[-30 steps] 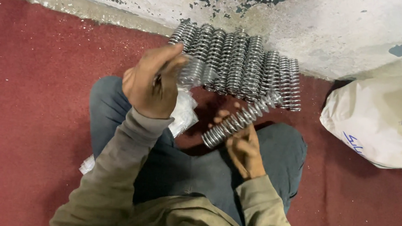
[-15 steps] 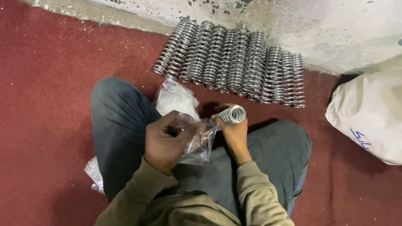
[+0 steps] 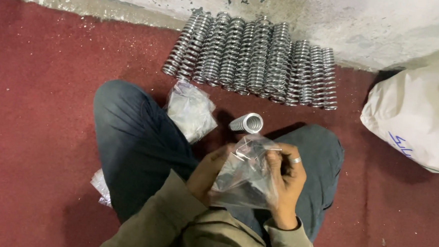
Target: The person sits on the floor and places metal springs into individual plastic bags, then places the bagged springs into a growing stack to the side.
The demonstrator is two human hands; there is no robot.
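Row of shiny coil springs lying side by side on the red floor, upper ends close against the base of a pale, chipped wall. White sack at the right edge, near the springs but apart from them. Crumpled clear bags on the floor just beside the left knee, and one more scrap of clear plastic showing from under the left leg. Legs in dark blue trousers folded on the floor, sleeves in olive green. Nothing between the camera and the work, only the bag itself hiding part of the fingers.

Single coil spring in front of the knees, seen almost from its end, so only the round open mouth and a few silver turns visible; lying just above the hands and close to the bag mouth, cannot tell whether touching the plastic or a fingertip. Clear plastic bag held above the lap, wrinkled and glossy, mouth turned up toward the spring, lower part dark from the clothes behind it.

Left hand closed on the left side of the bag, fingers mostly hidden behind the plastic. Right hand closed on the right side, fingers curled over the upper edge, silver ring on one finger. Both hands gripping only the bag
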